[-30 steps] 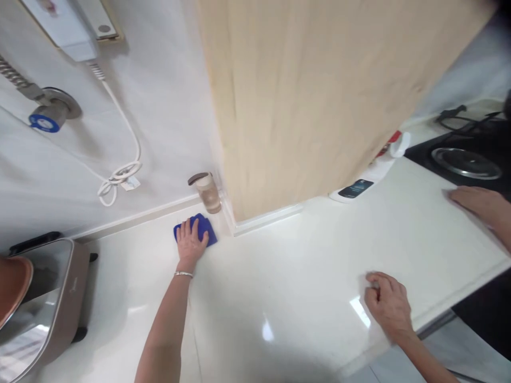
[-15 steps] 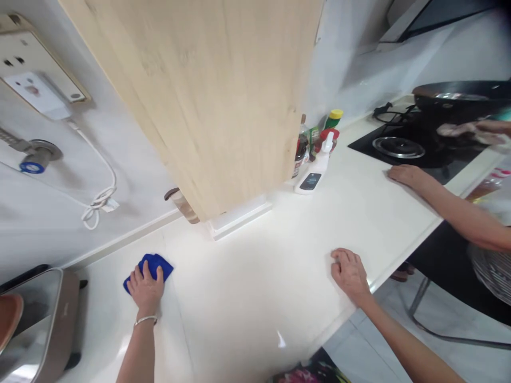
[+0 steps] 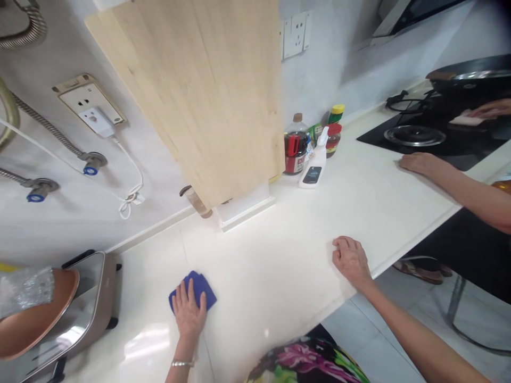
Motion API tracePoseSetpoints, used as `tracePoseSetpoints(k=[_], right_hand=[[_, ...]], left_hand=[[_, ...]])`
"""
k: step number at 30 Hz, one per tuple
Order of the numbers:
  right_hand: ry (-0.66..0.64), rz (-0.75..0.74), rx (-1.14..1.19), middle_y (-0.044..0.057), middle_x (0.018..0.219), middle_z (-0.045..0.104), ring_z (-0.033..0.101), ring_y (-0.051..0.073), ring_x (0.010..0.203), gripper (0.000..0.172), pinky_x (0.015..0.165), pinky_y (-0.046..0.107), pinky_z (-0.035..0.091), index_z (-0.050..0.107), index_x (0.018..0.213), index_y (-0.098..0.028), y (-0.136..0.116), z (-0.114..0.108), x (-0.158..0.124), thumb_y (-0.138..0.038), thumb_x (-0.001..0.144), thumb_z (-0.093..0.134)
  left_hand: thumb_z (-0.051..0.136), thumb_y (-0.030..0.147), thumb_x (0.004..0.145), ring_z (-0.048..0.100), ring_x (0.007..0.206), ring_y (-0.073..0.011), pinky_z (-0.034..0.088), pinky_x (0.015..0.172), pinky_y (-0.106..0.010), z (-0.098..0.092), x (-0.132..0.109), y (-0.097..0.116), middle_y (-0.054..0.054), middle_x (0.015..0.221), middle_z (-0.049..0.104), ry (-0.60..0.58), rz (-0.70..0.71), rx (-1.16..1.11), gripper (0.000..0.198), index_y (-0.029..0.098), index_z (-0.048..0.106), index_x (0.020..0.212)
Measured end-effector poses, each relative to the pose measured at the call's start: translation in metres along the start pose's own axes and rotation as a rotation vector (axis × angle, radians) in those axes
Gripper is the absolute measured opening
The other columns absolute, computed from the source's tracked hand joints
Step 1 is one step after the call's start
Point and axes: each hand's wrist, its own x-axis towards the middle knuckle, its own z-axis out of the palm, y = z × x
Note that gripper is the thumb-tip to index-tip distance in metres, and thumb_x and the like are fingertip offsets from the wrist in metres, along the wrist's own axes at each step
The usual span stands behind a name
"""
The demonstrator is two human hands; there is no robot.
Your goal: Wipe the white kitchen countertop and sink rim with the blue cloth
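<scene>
Left hand lies flat, fingers spread, pressing the blue cloth down on the counter. It's a palm-down hold that looks made for wiping rather than gripping, while the right hand rests loosely curled and empty by the counter's edge, likely as a brace. Most of the cloth hides under the palm, the wood panel covers half a jar, and another person's far hand at the hob is too blurred to read.
</scene>
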Motion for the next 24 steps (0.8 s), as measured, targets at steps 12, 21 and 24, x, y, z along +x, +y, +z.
tracePoseSetpoints(k=[12, 21, 24], right_hand=[[-0.022, 0.057, 0.029, 0.01, 0.102, 0.055, 0.045, 0.025, 0.091, 0.026, 0.08, 0.039, 0.037, 0.054, 0.102, -0.019, -0.02, -0.017, 0.007, -0.01, 0.077, 0.048], [-0.039, 0.102, 0.032, 0.009, 0.105, 0.056, 0.044, 0.025, 0.093, 0.027, 0.079, 0.037, 0.037, 0.052, 0.102, -0.02, -0.026, -0.021, 0.012, -0.008, 0.078, 0.046], [-0.046, 0.11, 0.038, 0.009, 0.106, 0.055, 0.045, 0.025, 0.094, 0.029, 0.08, 0.037, 0.037, 0.053, 0.103, -0.02, -0.026, -0.023, 0.013, -0.007, 0.077, 0.047]], left_hand=[[0.049, 0.036, 0.091, 0.024, 0.152, -0.032, 0.029, 0.121, -0.059, 0.003, -0.061, 0.115, -0.014, 0.162, 0.033, -0.013, 0.45, -0.101, 0.07, 0.022, 0.029, 0.156], [0.055, 0.04, 0.087, 0.026, 0.151, -0.0342, 0.03, 0.121, -0.059, 0.018, -0.027, 0.21, -0.012, 0.163, 0.032, -0.093, 0.742, -0.245, 0.073, 0.023, 0.032, 0.155], [0.056, 0.04, 0.087, 0.027, 0.151, -0.0342, 0.029, 0.121, -0.06, 0.026, -0.001, 0.232, -0.013, 0.161, 0.035, -0.1, 0.738, -0.269, 0.071, 0.022, 0.037, 0.152]])
